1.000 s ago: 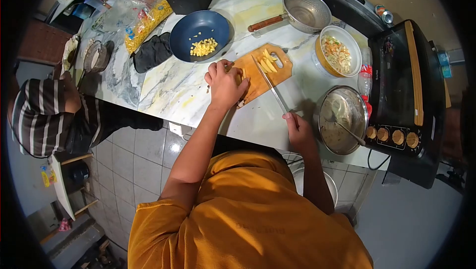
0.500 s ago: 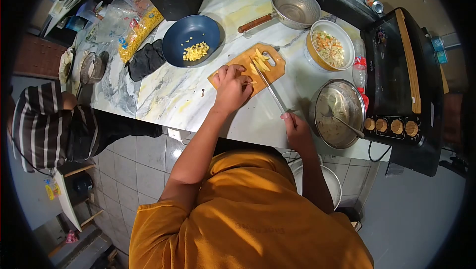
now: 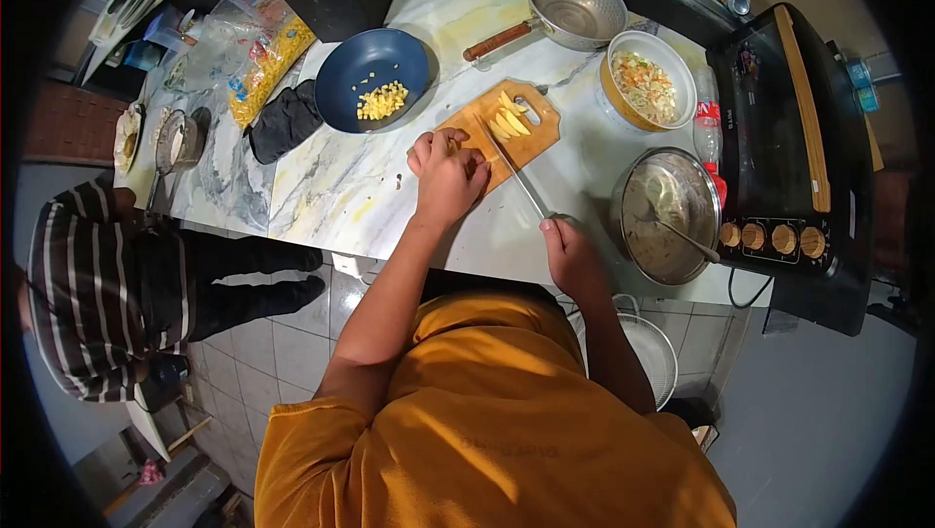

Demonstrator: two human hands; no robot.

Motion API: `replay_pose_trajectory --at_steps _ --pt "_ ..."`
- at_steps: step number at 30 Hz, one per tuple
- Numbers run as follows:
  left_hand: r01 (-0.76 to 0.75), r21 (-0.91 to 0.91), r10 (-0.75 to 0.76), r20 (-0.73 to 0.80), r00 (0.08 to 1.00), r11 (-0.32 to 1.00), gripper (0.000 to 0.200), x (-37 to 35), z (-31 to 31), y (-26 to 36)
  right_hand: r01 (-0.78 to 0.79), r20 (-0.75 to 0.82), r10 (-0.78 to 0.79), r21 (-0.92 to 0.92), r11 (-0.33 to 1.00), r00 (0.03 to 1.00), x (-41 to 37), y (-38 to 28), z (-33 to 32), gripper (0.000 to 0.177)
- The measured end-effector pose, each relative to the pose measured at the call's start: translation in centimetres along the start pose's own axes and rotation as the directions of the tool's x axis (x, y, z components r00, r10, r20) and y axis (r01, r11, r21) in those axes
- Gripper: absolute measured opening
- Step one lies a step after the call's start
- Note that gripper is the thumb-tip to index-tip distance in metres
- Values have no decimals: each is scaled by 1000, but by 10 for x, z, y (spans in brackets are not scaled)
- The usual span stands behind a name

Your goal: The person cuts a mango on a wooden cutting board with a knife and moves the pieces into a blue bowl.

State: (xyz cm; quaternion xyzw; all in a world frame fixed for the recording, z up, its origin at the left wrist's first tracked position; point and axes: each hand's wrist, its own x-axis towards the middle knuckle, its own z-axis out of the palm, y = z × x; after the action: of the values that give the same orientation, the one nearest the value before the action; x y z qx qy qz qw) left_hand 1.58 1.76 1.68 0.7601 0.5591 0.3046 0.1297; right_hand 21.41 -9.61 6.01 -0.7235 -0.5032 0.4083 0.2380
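My right hand point(image 3: 575, 255) grips the handle of a long knife point(image 3: 519, 182), whose blade reaches up and left over the wooden cutting board point(image 3: 541, 143). On the left part of the board my left hand point(image 3: 446, 175) is closed, its fingers curled down. Whatever it holds is mostly hidden beneath the fingers. Several pale yellow sticks point(image 3: 508, 119), perhaps potato, lie right of the blade near the board's handle hole. Behind the left hand stands a blue pan point(image 3: 336, 65) with small yellow cubes point(image 3: 380, 102) in it.
Around the board are a wooden-handled metal pan point(image 3: 579, 12), a bowl point(image 3: 623, 119) of shredded vegetables, a metal pot point(image 3: 638, 255) with a spoon, a plastic bottle point(image 3: 708, 129) and a black oven point(image 3: 779, 138). A bag of yellow pieces point(image 3: 273, 56) lies left. Another person point(image 3: 97, 284) stands far left.
The knife and my right hand have shifted left along the board, away from the yellow sticks. My left hand has moved slightly left. The other person has shifted position, showing more leg.
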Motion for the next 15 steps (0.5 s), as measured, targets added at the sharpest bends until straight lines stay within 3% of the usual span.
replay_pose_trajectory --at_steps 15 --pt "4 -7 -4 -14 1000 1000 12 -3 5 -5 78 -38 -81 -65 995 996 0 0 0 33"
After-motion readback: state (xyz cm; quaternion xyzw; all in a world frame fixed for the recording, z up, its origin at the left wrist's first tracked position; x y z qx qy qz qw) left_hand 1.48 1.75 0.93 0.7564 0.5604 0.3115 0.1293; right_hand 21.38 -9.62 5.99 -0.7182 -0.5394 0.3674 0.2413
